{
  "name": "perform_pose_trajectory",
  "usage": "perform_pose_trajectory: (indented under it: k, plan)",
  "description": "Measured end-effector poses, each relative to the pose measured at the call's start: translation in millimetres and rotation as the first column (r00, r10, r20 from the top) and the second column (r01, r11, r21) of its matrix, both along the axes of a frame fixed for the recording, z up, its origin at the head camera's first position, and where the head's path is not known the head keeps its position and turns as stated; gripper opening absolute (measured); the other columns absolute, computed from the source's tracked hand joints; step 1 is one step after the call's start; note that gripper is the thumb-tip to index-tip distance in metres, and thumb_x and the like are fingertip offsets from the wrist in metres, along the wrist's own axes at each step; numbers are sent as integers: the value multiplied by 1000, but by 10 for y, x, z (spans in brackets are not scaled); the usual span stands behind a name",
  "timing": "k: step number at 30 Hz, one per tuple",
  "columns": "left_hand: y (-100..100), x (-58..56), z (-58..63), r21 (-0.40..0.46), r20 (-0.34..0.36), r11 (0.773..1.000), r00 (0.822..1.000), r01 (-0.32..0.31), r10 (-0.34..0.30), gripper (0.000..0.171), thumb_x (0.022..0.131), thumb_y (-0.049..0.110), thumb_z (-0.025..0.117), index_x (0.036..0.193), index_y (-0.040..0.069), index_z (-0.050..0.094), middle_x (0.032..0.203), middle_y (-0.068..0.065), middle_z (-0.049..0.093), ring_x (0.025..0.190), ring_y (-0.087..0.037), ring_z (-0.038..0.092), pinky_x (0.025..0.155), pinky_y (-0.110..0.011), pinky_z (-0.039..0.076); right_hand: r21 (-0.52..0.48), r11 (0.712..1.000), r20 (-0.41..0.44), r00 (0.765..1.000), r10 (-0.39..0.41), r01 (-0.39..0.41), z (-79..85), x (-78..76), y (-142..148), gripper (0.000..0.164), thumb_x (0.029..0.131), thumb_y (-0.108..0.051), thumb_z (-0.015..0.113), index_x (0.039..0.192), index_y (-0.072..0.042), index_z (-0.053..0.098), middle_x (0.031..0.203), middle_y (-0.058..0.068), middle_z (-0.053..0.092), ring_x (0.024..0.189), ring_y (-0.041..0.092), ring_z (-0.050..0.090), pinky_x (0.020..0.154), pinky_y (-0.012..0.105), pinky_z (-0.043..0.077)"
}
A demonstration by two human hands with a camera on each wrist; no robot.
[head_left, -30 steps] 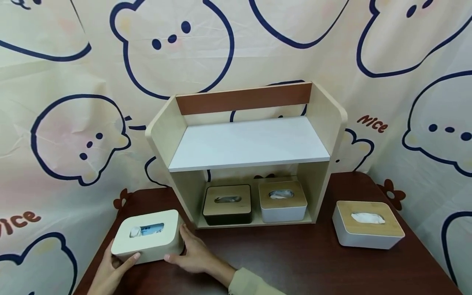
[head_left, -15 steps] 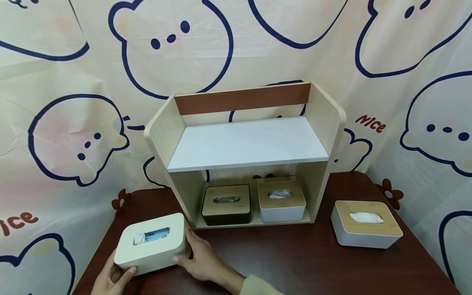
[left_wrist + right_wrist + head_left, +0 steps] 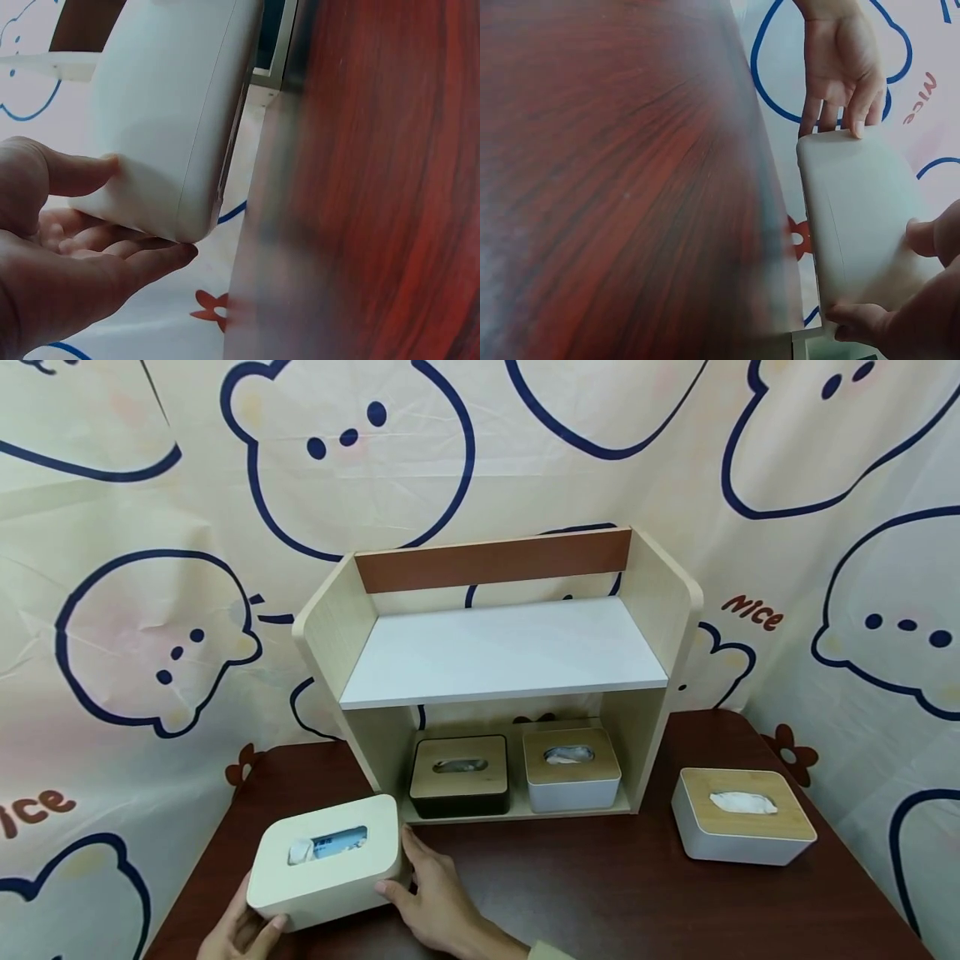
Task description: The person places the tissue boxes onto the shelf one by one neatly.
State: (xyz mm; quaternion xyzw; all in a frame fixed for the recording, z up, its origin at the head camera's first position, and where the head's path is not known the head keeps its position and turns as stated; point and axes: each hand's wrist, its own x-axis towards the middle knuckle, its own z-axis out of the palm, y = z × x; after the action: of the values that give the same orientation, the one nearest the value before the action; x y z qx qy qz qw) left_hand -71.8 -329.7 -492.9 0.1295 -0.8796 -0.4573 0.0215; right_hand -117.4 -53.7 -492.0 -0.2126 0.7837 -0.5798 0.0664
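Note:
Both hands grip a cream tissue box by its two short ends, over the left part of the table. A blue packet and a white tissue show in the oval slot of its lid. My left hand holds the left end, thumb on the front wall and fingers around the end and under the edge. On the other end, my right hand has its thumb on the front and fingers along the side. In the left wrist view the box is raised off the table, its underside edge showing.
Behind stands a two-tier shelf with a white upper board. Its lower tier holds a black tissue box and a white one, both with wooden lids. Another white wooden-lidded tissue box sits on the dark red table at right.
The cream tissue box has moved to the right and slightly nearer, tilting a little more, with both hands keeping hold of it. The shelf and other boxes stay put.

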Motion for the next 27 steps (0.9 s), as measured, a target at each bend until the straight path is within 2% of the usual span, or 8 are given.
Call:
perform_pose_trajectory:
  k: [3,7,10,14,21,27]
  plan:
    - [70,22,10,-8,-29,1000,999,30,-30,92,101,0,70,171,-2,11,168,-39,30,139,-55,52,91,-41,66,-11,1000,19,1000,0,0,21,22,75,80,105,-31,71,164,7,33,172,26,31,156,37,38,106,25,55]
    - [151,30,29,25,-3,998,999,50,-50,94,102,1,69,172,0,7,171,-38,25,144,-58,47,95,-46,64,-13,1000,38,999,-12,13,39,38,178,81,104,-31,73,163,8,34,171,26,32,155,37,40,106,28,56]
    - [211,32,41,40,13,997,998,61,-61,94,102,5,70,172,0,6,172,-36,23,145,-54,45,98,-45,63,-18,1000,56,998,-22,23,54,44,258,82,103,-30,74,163,8,35,171,26,33,154,39,41,106,31,57]
    - [310,35,51,38,-5,997,997,71,-71,92,101,3,70,171,-1,10,171,-34,25,145,-48,45,100,-43,62,-13,999,63,998,-32,32,77,53,372,83,101,-30,76,164,7,35,171,26,33,154,40,43,105,32,58]
    - [541,27,105,22,-79,996,993,90,-88,91,97,-3,71,169,-5,16,169,-36,29,143,-54,47,100,-50,60,-12,998,42,997,-65,65,93,68,552,83,101,-29,76,163,8,35,170,27,33,153,40,43,104,34,58]
    - [688,0,165,-4,-77,992,989,123,-123,89,98,-5,70,169,-5,17,165,-37,37,143,-51,49,99,-50,61,-11,995,27,995,-96,97,95,69,696,82,101,-28,76,162,10,36,168,31,35,152,42,44,104,35,58]
